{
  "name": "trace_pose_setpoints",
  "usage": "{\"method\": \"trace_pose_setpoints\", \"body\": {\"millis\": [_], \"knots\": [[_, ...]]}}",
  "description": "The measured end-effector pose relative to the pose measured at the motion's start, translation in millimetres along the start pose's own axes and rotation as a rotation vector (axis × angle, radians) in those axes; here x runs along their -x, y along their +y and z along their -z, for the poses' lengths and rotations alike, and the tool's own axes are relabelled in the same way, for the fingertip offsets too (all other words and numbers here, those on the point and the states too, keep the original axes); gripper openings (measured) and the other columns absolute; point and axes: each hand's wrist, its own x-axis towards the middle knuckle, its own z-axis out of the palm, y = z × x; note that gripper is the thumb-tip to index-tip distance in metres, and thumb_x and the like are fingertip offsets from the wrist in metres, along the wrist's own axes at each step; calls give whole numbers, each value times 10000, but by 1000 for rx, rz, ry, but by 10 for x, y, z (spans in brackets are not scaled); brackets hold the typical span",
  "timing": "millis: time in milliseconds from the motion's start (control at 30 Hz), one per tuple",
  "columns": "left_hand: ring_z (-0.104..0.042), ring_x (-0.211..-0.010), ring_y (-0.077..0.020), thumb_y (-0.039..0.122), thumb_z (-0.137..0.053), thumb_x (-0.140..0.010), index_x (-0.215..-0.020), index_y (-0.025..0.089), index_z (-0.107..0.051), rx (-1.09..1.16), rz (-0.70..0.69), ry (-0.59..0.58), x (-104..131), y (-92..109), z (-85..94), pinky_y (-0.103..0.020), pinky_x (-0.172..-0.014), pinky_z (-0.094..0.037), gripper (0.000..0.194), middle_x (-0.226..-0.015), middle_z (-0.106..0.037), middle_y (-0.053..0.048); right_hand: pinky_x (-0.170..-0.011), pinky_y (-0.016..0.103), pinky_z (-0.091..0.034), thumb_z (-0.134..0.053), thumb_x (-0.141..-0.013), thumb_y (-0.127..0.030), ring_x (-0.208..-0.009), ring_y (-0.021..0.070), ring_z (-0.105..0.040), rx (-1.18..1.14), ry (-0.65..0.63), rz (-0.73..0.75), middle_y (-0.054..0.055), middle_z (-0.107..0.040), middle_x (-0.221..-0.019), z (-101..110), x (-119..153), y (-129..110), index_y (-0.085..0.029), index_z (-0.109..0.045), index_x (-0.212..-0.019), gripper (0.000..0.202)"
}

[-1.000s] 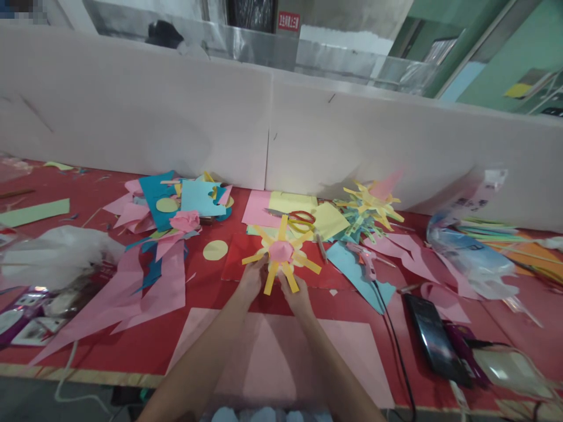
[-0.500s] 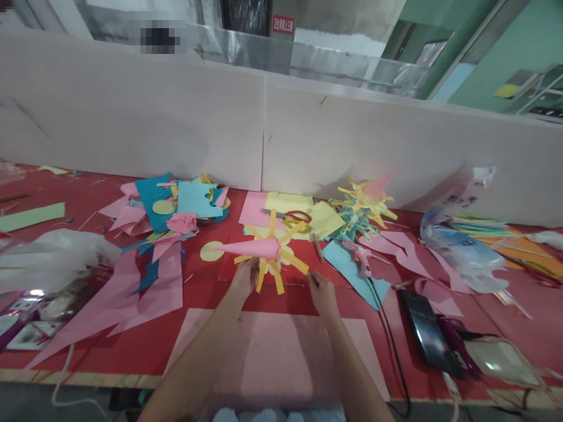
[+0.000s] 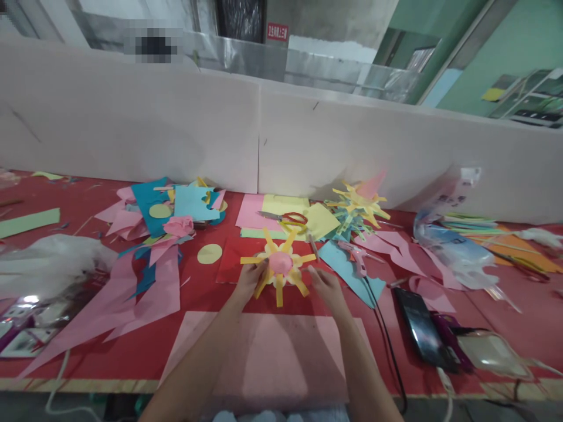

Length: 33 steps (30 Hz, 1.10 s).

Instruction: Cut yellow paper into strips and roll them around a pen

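Observation:
A paper flower (image 3: 280, 264) with yellow strip petals and a pink cone in the middle is held above the red table. My left hand (image 3: 251, 280) grips it from the left, fingers closed behind the petals and partly hidden. The pink cone points toward me, so it looks like a round disc. My right hand (image 3: 326, 287) is beside the right-hand petals, its fingers bent and apart, with nothing seen in them. Under my forearms lies a pink paper sheet (image 3: 264, 346). A pale yellow paper disc (image 3: 210, 254) rests left of the flower.
Red-handled scissors (image 3: 284, 218) lie on coloured paper behind the flower. A glue gun (image 3: 358, 258) with a black cable sits on blue paper to the right, near a phone (image 3: 422, 325). Another paper flower (image 3: 360, 202) stands behind. Pink scraps (image 3: 162, 287) spread leftward. A white partition (image 3: 176, 129) borders the back.
The flower has turned, so its cone swings from pointing left to pointing toward me. My right hand has come off the petal tip it was at. The camera view has shifted slightly.

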Motion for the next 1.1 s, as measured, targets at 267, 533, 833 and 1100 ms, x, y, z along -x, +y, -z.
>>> {"method": "trace_pose_setpoints", "body": {"millis": [267, 533, 833, 1100], "knots": [[-646, -737, -187, 416, -810, -582, -837, 145, -690, 45, -38, -57, -4, 26, -34, -277, -682, -512, 391, -803, -701, -49, -505, 241, -310, -559, -742, -648, -539, 128, -415, 116, 17, -83, -5, -517, -582, -96, -133, 205, -139, -672, -854, 534], [-648, -725, -182, 379, -744, -687, -852, 167, -693, -170, -36, -124, 108, 162, -90, -234, -626, -488, 273, -802, -710, -51, -551, 262, -396, -571, -719, -664, -616, 165, -499, -93, -36, -139, 60, -592, -667, -130, -145, 171, -118, -647, -733, 552], [-657, -715, -197, 434, -702, -722, -849, 135, -700, -174, 16, -57, 91, 92, -62, -247, -617, -501, 325, -705, -701, -50, -430, 232, -212, -570, -684, -698, -487, 86, -295, -28, 25, -130, -30, -329, -461, -108, -196, 303, -179, -417, -481, 578], [-680, -807, -205, 423, -735, -690, -958, 156, -680, -155, -55, 11, 44, 98, 21, -257, -674, -531, 382, -888, -730, -75, -463, 237, -184, -551, -745, -650, -527, 85, -246, 23, 58, -79, -50, -276, -520, -139, -231, 261, -203, -344, -548, 530]]}}
